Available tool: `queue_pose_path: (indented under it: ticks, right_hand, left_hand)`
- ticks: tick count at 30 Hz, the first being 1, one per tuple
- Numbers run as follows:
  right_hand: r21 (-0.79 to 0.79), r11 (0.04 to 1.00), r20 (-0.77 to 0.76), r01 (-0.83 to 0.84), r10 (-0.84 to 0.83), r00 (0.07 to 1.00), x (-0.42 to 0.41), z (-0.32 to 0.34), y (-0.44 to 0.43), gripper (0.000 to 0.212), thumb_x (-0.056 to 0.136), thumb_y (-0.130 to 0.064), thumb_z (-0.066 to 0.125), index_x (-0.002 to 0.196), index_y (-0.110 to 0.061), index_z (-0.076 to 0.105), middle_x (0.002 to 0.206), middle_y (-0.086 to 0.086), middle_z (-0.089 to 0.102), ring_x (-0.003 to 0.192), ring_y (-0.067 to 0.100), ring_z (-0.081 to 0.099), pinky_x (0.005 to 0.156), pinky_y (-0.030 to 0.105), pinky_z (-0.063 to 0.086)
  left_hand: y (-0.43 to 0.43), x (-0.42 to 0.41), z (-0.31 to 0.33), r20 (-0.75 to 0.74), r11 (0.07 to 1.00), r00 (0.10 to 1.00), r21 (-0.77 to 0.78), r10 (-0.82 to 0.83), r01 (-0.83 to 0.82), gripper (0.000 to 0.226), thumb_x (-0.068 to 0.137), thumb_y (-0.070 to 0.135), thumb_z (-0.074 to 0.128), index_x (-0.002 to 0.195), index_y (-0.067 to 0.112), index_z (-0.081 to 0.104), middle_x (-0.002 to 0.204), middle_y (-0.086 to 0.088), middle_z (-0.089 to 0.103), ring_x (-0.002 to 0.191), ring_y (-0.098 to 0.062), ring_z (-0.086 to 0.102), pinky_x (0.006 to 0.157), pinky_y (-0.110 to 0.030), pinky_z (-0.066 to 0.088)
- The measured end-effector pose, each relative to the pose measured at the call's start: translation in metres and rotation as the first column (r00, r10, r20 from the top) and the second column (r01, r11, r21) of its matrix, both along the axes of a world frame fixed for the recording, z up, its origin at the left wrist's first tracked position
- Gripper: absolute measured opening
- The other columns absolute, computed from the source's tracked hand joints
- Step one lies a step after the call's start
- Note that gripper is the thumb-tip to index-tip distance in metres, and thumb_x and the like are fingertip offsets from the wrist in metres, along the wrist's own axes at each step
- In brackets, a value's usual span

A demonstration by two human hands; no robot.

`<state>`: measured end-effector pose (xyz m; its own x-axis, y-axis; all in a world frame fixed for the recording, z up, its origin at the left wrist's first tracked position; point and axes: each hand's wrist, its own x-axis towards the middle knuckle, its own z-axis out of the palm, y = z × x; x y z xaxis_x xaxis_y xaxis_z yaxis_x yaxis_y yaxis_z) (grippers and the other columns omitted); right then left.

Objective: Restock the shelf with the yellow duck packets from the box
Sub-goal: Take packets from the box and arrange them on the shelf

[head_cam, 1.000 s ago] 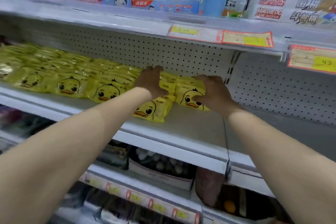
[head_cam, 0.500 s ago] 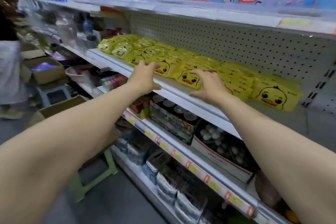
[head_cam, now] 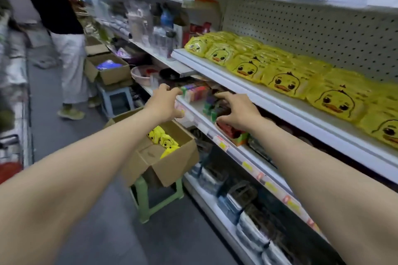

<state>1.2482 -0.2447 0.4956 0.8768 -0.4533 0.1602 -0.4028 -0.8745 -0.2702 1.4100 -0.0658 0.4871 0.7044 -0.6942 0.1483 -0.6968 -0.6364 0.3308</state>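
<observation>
Yellow packets (head_cam: 163, 140) lie in the open box (head_cam: 172, 163), which sits on a stool (head_cam: 148, 200). A row (head_cam: 284, 79) of the same packets lines the shelf (head_cam: 280, 109) above and right of the box. The left hand (head_cam: 164, 103) hangs above the box, the right hand (head_cam: 237, 112) above and right of it; both are empty, fingers loosely spread. Recommended: lower both hands into the box, grip a flat stack by its edges, lift clear of the flaps.

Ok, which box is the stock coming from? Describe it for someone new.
Follow the aisle floor along the shelving. An open cardboard box sits on a green stool, below the left hand. Unlike the farther box with blue goods, it holds yellow duck packets.
</observation>
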Motion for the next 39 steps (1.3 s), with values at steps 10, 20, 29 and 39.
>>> queue_pose_path:
  ticks: [10,20,29,39]
  right_hand:
    - [0.131,0.991,-0.14,-0.02,0.039,0.989,0.146,-0.07,0.041,0.073,0.078,-0.039,0.08,0.142,-0.035,0.046,0.13,0.009,0.057,0.125,0.027,0.049,0.086,0.036,0.046]
    - [0.275,0.961,-0.349,0.032,0.069,0.935,0.282,-0.175,-0.004,0.075,0.075,-0.039,0.081,0.141,-0.024,0.05,0.141,0.004,0.055,0.129,0.025,0.051,0.101,0.036,0.046]
    - [0.403,0.899,-0.584,0.174,0.106,0.805,0.386,-0.277,-0.06,0.066,0.079,-0.041,0.08,0.136,-0.023,0.054,0.135,0.005,0.059,0.119,0.026,0.059,0.095,0.036,0.051]
    - [0.452,0.819,-0.721,0.353,0.103,0.685,0.414,-0.36,-0.072,0.064,0.081,-0.039,0.078,0.138,-0.022,0.053,0.136,0.007,0.058,0.121,0.026,0.057,0.089,0.029,0.047]
  left_hand:
    - [0.049,0.126,-0.061,-0.066,0.986,0.997,0.161,0.05,-0.039,0.079,0.073,0.041,0.082,0.141,0.031,0.043,0.147,-0.01,0.032,0.134,-0.033,0.032,0.104,-0.05,0.041]
    - [0.017,0.251,-0.151,-0.181,0.954,0.978,0.296,0.103,-0.045,0.081,0.077,0.037,0.079,0.145,0.028,0.038,0.149,-0.01,0.031,0.135,-0.031,0.032,0.105,-0.048,0.041]
    - [-0.035,0.385,-0.215,-0.198,0.881,0.978,0.472,0.069,0.033,0.078,0.08,0.04,0.075,0.147,0.028,0.036,0.147,-0.007,0.036,0.131,-0.027,0.037,0.103,-0.043,0.045]
    - [-0.074,0.453,-0.306,-0.261,0.754,0.959,0.608,-0.108,0.25,0.076,0.081,0.044,0.073,0.146,0.031,0.035,0.144,-0.005,0.039,0.129,-0.026,0.038,0.103,-0.043,0.044]
